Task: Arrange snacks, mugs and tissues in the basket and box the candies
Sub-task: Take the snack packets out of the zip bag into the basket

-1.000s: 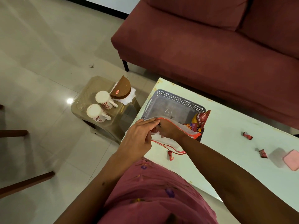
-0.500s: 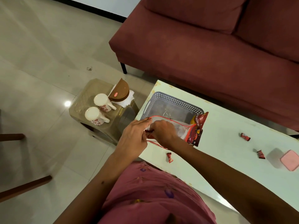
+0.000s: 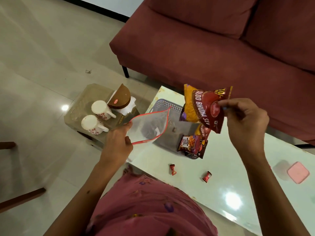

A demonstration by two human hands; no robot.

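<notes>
My right hand [image 3: 245, 120] pinches a red and yellow snack packet [image 3: 202, 106] by its edge and holds it up over the grey perforated basket [image 3: 167, 105]. My left hand [image 3: 117, 142] grips a clear zip bag [image 3: 150, 126] with a red edge, held over the basket's left side. Two more snack packets [image 3: 193, 144] lean inside the basket at its right end. Two red wrapped candies [image 3: 173, 169] [image 3: 207, 176] lie on the white table in front of the basket. Two white mugs [image 3: 100, 109] [image 3: 92, 124] with red flowers lie on a low stool to the left.
A brown tissue holder [image 3: 121, 97] with white tissues stands on the translucent stool [image 3: 80, 106] beside the mugs. A pink box [image 3: 298, 172] sits at the table's right edge. A maroon sofa [image 3: 221, 40] runs behind the table [image 3: 230, 193]. Wooden chair legs [image 3: 22, 196] show at far left.
My right hand has lifted a snack packet up and to the right, out of the zip bag. My left hand has drawn the emptied bag to the left. The view has moved closer.
</notes>
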